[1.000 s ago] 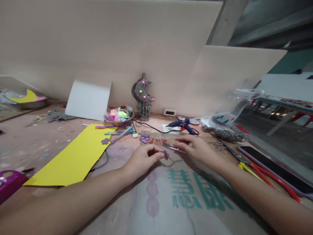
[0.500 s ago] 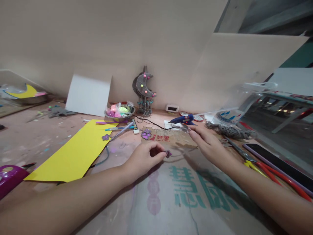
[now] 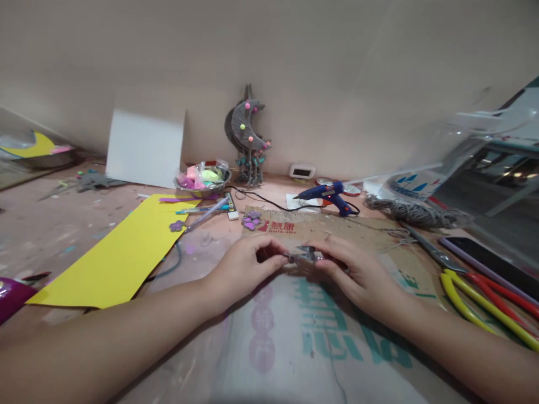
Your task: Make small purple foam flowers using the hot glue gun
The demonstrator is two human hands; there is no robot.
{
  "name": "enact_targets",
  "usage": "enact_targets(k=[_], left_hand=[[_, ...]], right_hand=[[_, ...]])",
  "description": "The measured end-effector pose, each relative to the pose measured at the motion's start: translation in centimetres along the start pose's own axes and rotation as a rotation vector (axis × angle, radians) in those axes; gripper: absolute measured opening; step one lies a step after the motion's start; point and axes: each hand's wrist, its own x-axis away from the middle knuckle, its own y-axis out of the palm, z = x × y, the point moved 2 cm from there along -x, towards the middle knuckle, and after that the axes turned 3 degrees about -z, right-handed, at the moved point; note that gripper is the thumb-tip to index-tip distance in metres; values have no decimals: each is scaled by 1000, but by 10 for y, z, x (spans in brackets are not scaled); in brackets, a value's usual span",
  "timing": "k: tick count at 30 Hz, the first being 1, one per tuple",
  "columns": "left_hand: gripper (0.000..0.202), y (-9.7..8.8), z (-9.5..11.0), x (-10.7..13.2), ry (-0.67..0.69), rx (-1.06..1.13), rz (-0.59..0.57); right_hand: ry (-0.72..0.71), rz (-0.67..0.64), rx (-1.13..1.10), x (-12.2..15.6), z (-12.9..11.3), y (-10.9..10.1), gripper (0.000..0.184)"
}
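Observation:
My left hand (image 3: pixel 252 261) pinches a small grey-purple flower piece (image 3: pixel 290 257) between thumb and fingertips, just above the plastic-covered table. From the right, my right hand (image 3: pixel 351 266) grips a small metal snipping tool (image 3: pixel 306 253), its pointed blades facing the flower piece. Tool and piece meet or overlap; the exact contact is blurred. Behind my left hand, a larger purple-and-grey flower (image 3: pixel 251 220) lies on a cardboard piece (image 3: pixel 311 227). Another small purple flower (image 3: pixel 177 226) rests at the edge of the yellow sheet (image 3: pixel 113 258).
A blue glue gun (image 3: pixel 322 194) with a cord stands behind the cardboard. Grey yarn (image 3: pixel 416 213), yellow-and-red-handled scissors (image 3: pixel 467 289) and a phone (image 3: pixel 488 264) lie right. A bowl of coloured clay (image 3: pixel 202 182) and a moon ornament (image 3: pixel 248 134) stand at the back.
My right hand has come back from near the glue gun to my left hand, bringing the metal tool to the flower piece. The view has shifted slightly downward.

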Motion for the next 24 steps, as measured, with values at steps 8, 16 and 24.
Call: enact_targets(k=[8, 16, 24], left_hand=[[8, 0, -3, 1, 56, -19, 5], [7, -1, 0, 1, 62, -33, -2], [8, -1, 0, 1, 61, -70, -11]], right_hand=[[-72, 21, 79, 2, -2, 1, 27], [-78, 8, 105, 2, -3, 2, 26], [-87, 25, 100, 2, -3, 2, 26]])
